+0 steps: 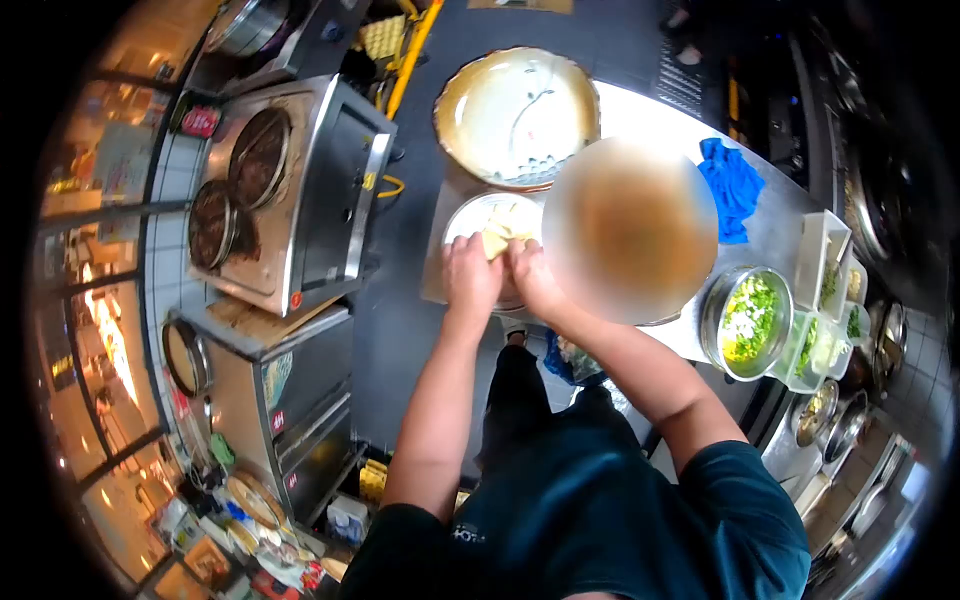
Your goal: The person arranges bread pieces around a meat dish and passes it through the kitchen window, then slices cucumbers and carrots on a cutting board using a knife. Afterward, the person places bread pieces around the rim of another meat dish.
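Note:
Both hands meet over a white bowl (455,222) that holds several pale yellow pieces of food. My left hand (472,272) is closed on a pale yellow piece (494,245), at the bowl's near left side. Close beside it, my right hand (535,278) has its fingers curled at the same pieces. Its fingertips are partly hidden, so what it grips is not plain. Right of the bowl is a large round dish, its contents blurred brown (630,230). Behind the bowl stands a wide, tan-rimmed plate (540,115) with a painted pattern.
A blue cloth (732,190) lies at the table's right. Nearer stands a metal bowl (712,325) of chopped greens, beside plastic containers (812,350). Left, across the floor, is a steel stove unit (330,190) with round pans (262,155). A yellow rail (412,60) rises behind it.

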### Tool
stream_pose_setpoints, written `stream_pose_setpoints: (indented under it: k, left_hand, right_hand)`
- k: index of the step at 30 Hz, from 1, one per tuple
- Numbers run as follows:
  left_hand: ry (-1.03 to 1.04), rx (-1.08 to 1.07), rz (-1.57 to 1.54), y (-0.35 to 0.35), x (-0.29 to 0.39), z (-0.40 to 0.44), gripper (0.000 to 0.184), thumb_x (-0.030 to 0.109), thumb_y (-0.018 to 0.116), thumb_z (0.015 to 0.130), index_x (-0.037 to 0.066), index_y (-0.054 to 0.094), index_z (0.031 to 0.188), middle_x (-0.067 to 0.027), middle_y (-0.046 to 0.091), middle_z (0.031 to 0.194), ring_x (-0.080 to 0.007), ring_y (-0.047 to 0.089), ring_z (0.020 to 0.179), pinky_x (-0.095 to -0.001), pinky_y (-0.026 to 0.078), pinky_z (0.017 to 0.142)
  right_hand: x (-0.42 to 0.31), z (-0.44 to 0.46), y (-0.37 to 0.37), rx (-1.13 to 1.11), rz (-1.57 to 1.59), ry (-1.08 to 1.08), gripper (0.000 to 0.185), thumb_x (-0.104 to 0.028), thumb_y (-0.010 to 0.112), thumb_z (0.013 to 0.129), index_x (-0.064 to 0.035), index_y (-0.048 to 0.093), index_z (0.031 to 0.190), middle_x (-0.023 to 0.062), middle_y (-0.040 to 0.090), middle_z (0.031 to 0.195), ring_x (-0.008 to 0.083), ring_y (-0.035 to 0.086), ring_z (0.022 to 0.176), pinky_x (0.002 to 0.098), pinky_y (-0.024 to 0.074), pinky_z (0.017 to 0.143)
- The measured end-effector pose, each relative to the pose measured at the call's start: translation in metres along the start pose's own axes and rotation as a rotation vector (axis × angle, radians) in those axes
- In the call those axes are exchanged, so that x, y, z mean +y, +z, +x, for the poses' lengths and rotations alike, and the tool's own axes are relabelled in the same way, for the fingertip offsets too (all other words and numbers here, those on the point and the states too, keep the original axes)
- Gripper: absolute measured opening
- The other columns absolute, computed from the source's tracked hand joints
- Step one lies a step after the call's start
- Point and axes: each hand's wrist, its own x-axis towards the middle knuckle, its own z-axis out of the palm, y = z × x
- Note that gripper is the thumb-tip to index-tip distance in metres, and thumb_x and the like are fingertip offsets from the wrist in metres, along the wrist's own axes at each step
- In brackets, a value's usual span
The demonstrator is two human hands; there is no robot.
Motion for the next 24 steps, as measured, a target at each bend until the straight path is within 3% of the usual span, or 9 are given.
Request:
stream_pose_setpoints:
  k: [5, 7, 8, 11, 12, 15, 17, 19, 24]
  left_hand:
    - [0.203, 0.053, 0.050, -0.008, -0.014, -0.006, 0.021, 0.021, 0.068, 0.097, 0.002, 0.074, 0.103, -0.0194, 0.072, 0.088, -0.0402, 0.069, 0.086, -0.0504, 0.054, 0.080]
    - [0.173, 0.136, 0.027, -0.012, -0.019, -0.007, 0.020, 0.018, 0.061, 0.102, 0.002, 0.073, 0.100, -0.0206, 0.073, 0.090, -0.0405, 0.070, 0.084, -0.0494, 0.055, 0.077]
    - [0.247, 0.233, 0.003, -0.014, -0.020, -0.004, 0.018, 0.014, 0.062, 0.103, -0.001, 0.071, 0.098, -0.0184, 0.073, 0.085, -0.0320, 0.072, 0.077, -0.0431, 0.058, 0.070]
    - [-0.150, 0.020, -0.624, -0.043, 0.026, 0.002, 0.018, 0.011, 0.061, 0.105, -0.004, 0.071, 0.105, -0.0157, 0.074, 0.088, -0.0226, 0.074, 0.075, -0.0354, 0.059, 0.066]
    - [-0.057, -0.015, -0.700, -0.051, 0.041, 0.008, 0.018, 0.010, 0.062, 0.105, -0.005, 0.070, 0.110, -0.0132, 0.075, 0.091, -0.0145, 0.074, 0.074, -0.0292, 0.058, 0.063]
    - [0.105, -0.089, -0.708, -0.044, 0.096, 0.038, 0.018, 0.012, 0.062, 0.104, -0.003, 0.071, 0.112, -0.0127, 0.074, 0.086, -0.0189, 0.069, 0.069, -0.0322, 0.055, 0.064]
    - [0.462, -0.035, -0.358, -0.034, 0.129, 0.071, 0.017, 0.008, 0.067, 0.097, 0.000, 0.072, 0.111, -0.0177, 0.073, 0.090, -0.0329, 0.071, 0.079, -0.0399, 0.057, 0.074]
    - [0.552, 0.001, -0.260, 0.002, 0.152, 0.102, 0.018, 0.005, 0.071, 0.090, 0.001, 0.073, 0.107, -0.0215, 0.070, 0.096, -0.0432, 0.068, 0.092, -0.0470, 0.056, 0.084]
    - [0.582, -0.109, -0.048, 0.042, 0.204, 0.146, 0.011, 0.003, 0.068, 0.090, -0.001, 0.067, 0.101, -0.0240, 0.070, 0.100, -0.0439, 0.069, 0.096, -0.0509, 0.055, 0.087]
  right_hand:
    - [0.019, -0.018, -0.015, 0.056, 0.312, 0.046, 0.013, -0.015, 0.063, 0.092, -0.0059, 0.068, 0.099, 0.0194, 0.073, 0.097, 0.0401, 0.074, 0.086, 0.0496, 0.0598, 0.075]
    - [0.027, -0.036, -0.048, 0.138, 0.552, 0.162, 0.013, -0.017, 0.066, 0.093, -0.0066, 0.071, 0.099, 0.0163, 0.074, 0.094, 0.0354, 0.074, 0.084, 0.0454, 0.0592, 0.075]
    - [0.040, -0.045, -0.059, 0.192, 0.625, 0.203, 0.013, -0.018, 0.068, 0.094, -0.0070, 0.071, 0.101, 0.0143, 0.074, 0.094, 0.0317, 0.074, 0.083, 0.0427, 0.0588, 0.075]
    - [0.100, -0.084, -0.064, 0.442, 0.811, 0.279, 0.016, -0.014, 0.070, 0.096, -0.0044, 0.069, 0.109, 0.0098, 0.074, 0.093, 0.0183, 0.070, 0.084, 0.0348, 0.0580, 0.078]
    - [0.126, -0.094, -0.074, 0.400, 0.837, 0.382, 0.024, -0.009, 0.071, 0.094, -0.0031, 0.065, 0.116, 0.0078, 0.071, 0.095, 0.0161, 0.068, 0.086, 0.0317, 0.0569, 0.078]
    - [0.203, -0.112, -0.075, 0.694, 0.929, 0.569, 0.035, -0.006, 0.074, 0.091, -0.0020, 0.061, 0.123, 0.0062, 0.067, 0.092, 0.0147, 0.065, 0.083, 0.0311, 0.0551, 0.076]
    - [0.230, -0.121, -0.092, 0.733, 0.595, 0.627, 0.025, -0.005, 0.072, 0.090, -0.0036, 0.066, 0.115, 0.0144, 0.072, 0.096, 0.0274, 0.072, 0.086, 0.0397, 0.0572, 0.079]
    - [0.257, -0.122, -0.088, 0.752, 0.364, 0.541, 0.020, -0.004, 0.069, 0.089, -0.0052, 0.067, 0.108, 0.0179, 0.072, 0.099, 0.0364, 0.072, 0.090, 0.0456, 0.0575, 0.081]
    - [0.267, -0.118, -0.090, 0.616, 0.138, 0.482, 0.015, -0.006, 0.067, 0.088, -0.0064, 0.067, 0.103, 0.0186, 0.069, 0.095, 0.0406, 0.069, 0.090, 0.0493, 0.0570, 0.081]
